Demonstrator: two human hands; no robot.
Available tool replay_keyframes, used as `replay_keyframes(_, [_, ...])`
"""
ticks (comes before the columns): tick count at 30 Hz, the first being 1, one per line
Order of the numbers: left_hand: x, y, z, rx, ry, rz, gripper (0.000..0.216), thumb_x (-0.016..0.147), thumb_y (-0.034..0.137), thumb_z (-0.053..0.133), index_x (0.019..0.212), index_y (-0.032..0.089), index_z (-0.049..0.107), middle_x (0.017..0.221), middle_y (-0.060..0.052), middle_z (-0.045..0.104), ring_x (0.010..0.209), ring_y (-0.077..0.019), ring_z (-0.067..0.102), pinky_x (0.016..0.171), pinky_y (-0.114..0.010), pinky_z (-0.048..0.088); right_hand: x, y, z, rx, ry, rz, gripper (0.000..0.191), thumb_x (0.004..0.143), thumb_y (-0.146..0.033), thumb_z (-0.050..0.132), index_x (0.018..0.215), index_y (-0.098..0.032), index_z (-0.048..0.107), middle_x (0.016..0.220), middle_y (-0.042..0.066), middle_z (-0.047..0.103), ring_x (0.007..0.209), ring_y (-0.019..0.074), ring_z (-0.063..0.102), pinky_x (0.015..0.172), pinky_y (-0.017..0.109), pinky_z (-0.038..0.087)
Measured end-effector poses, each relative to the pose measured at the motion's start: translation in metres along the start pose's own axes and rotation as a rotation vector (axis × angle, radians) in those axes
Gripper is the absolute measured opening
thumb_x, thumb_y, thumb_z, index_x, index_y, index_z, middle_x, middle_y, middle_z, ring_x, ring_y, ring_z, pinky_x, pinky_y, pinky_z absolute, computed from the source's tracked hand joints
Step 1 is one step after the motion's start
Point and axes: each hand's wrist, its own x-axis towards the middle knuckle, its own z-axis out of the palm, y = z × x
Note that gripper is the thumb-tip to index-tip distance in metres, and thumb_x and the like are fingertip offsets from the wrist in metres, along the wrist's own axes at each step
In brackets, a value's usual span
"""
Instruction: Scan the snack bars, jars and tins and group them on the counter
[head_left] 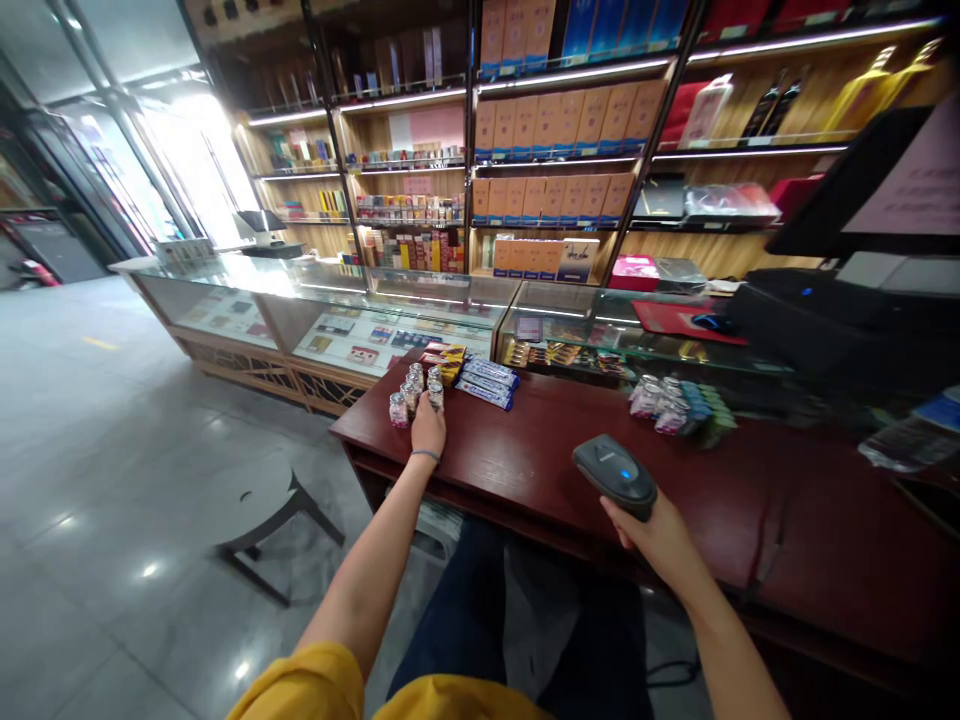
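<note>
My right hand is wrapped round the handle of a dark grey barcode scanner, held above the brown table with a blue light glowing on its top. At the table's left end my left hand has its fingers closed on a small silver-capped jar; the fingertips are partly hidden. Beside it several similar small jars stand in a cluster. Just behind them lie blue-and-white packets and yellow-and-red packs.
More small jars and green packets stand on the table at right. Behind runs a glass display counter, with stocked shelves beyond. A monitor rises at right. A stool stands at left.
</note>
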Motion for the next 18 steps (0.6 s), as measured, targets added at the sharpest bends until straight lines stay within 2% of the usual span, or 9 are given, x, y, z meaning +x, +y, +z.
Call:
replay_keyframes(5, [-0.018, -0.005, -0.009, 0.041, -0.042, 0.101, 0.072, 0.092, 0.015, 0.053, 0.158, 0.007, 0.024, 0.159, -0.026, 0.038, 0.146, -0.0341, 0.042, 0.113, -0.046, 0.046, 0.002, -0.001, -0.003, -0.009, -0.001, -0.011, 0.032, 0.078, -0.045, 0.070, 0.097, -0.020, 0.061, 0.048, -0.006, 0.059, 0.041, 0.0172, 0.053, 0.048, 0.030, 0.046])
replay_keyframes(10, [-0.041, 0.003, -0.018, 0.285, -0.211, 0.180, 0.063, 0.097, 0.023, 0.050, 0.156, 0.011, 0.035, 0.166, -0.028, 0.017, 0.137, -0.0398, 0.052, 0.103, -0.048, 0.053, 0.005, 0.003, -0.006, -0.054, -0.034, -0.018, 0.025, 0.081, -0.046, 0.068, 0.083, -0.023, 0.058, 0.046, -0.005, 0.057, 0.043, 0.0177, 0.055, 0.051, 0.030, 0.047])
replay_keyframes(15, [-0.043, 0.013, -0.013, 0.368, -0.257, 0.207, 0.060, 0.099, 0.028, 0.048, 0.156, 0.011, 0.037, 0.166, -0.031, 0.014, 0.133, -0.0407, 0.056, 0.103, -0.050, 0.053, 0.006, 0.005, -0.005, -0.076, -0.057, -0.020, 0.029, 0.082, -0.047, 0.067, 0.069, -0.026, 0.052, 0.046, -0.003, 0.057, 0.043, 0.0173, 0.055, 0.050, 0.030, 0.047])
replay_keyframes(18, [-0.043, 0.011, -0.004, 0.347, -0.223, 0.210, 0.064, 0.096, 0.027, 0.056, 0.153, 0.006, 0.039, 0.164, -0.034, 0.015, 0.139, -0.0434, 0.048, 0.110, -0.053, 0.046, 0.004, 0.005, -0.006, -0.084, -0.053, -0.021, 0.032, 0.083, -0.048, 0.067, 0.066, -0.026, 0.051, 0.046, -0.003, 0.057, 0.044, 0.0172, 0.055, 0.051, 0.029, 0.048])
